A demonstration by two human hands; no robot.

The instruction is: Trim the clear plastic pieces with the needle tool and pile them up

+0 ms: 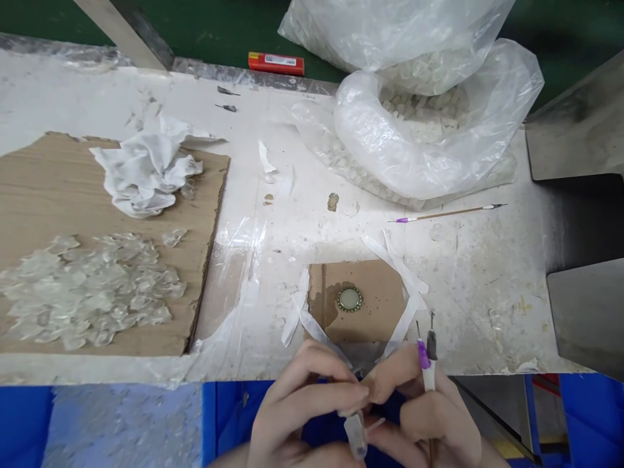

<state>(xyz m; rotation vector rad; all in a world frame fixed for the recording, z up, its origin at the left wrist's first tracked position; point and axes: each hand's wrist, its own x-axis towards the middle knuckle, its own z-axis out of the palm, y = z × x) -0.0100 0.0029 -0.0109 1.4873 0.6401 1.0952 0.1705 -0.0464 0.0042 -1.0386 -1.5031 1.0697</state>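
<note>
Near edge of the bench [487,292]: left hand [292,406] and right hand [431,413] meet fingertip to fingertip
Left hand: fingers pinched narrow round a small clear tube [355,437]
Right hand: fingers closed on two needle tools [424,357], tips pointing far
Metal ring [350,299]: flat on a cardboard square [383,309], just beyond both hands; untouched
Left: heap of clear pieces [92,292]; crumpled cloth [146,172]
Handling: a steady, low pinch on the tube looks wise; needle tips best kept off the ring
</note>
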